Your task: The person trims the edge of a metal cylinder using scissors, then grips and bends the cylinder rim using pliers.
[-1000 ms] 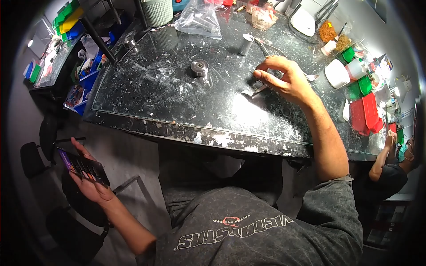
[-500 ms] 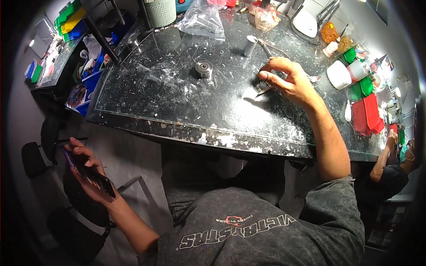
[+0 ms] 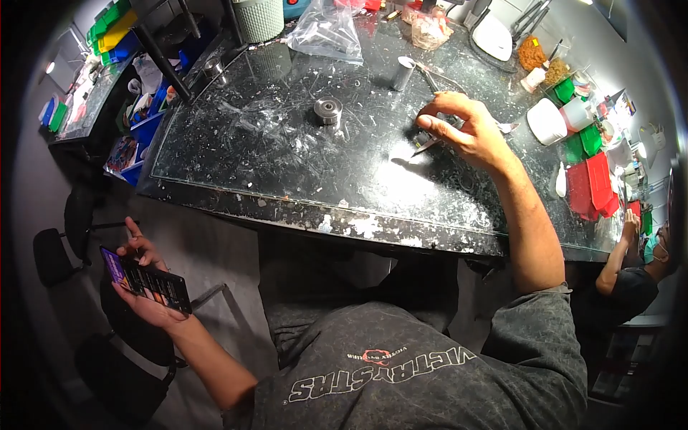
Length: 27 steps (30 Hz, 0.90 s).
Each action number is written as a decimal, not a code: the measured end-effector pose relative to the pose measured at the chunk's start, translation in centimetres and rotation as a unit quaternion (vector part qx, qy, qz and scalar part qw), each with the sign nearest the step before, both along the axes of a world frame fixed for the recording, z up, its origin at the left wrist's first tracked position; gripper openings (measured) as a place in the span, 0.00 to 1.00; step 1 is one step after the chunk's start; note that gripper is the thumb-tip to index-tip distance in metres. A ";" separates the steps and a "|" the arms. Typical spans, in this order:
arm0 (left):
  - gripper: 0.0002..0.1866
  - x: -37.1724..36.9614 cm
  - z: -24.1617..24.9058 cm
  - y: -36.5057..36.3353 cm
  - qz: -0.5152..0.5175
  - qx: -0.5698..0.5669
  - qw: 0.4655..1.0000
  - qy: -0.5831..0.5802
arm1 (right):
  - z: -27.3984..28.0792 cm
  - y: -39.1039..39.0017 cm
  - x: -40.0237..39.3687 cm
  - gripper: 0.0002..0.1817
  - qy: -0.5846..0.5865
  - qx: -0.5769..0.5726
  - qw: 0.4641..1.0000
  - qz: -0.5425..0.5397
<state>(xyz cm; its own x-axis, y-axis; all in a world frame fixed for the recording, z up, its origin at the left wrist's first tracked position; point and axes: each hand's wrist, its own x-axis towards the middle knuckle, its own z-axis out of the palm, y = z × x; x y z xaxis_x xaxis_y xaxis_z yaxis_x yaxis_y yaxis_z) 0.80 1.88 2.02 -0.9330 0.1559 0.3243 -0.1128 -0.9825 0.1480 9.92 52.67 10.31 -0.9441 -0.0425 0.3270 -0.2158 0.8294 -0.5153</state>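
Note:
My left hand (image 3: 152, 304) holds a smartphone (image 3: 147, 281), off to the left of the bench and lower than its top. The phone's lit screen faces up, with a purple patch at one end; some of my fingers are raised over it. Above the bench, my right hand (image 3: 462, 129) is curled, thumb bent towards the index finger. Whatever its fingers may hold is hidden. A pointed metal tool (image 3: 428, 146) shows below that hand, partly covered by it. To its left stands a round steel piece (image 3: 328, 110), and further back an upright grey cylinder (image 3: 403, 74).
The dark, scuffed workbench (image 3: 236, 154) carries a clear plastic bag (image 3: 326, 34) and a pale green basket (image 3: 259, 20) at the back. On the right are a white tub (image 3: 547, 122) and a red bin (image 3: 591, 188). Another person (image 3: 631, 279) sits at far right; chairs (image 3: 54, 258) stand left.
My left hand has turned the phone, so its screen shows more fully, and the fingers over it have shifted. The right hand has stayed in place.

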 end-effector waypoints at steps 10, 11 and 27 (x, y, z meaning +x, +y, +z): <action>0.30 0.0 -0.1 -0.6 0.011 -0.019 1.000 0.016 | 0.0 -0.1 0.0 0.17 -0.007 -0.008 1.000 -0.001; 0.30 0.0 -0.1 -0.7 0.014 -0.023 0.999 0.016 | 0.1 -0.1 0.0 0.17 -0.009 -0.008 1.000 -0.002; 0.25 0.2 0.1 -0.9 0.034 -0.017 0.999 0.007 | 0.1 -0.2 0.1 0.17 -0.018 -0.002 1.000 -0.015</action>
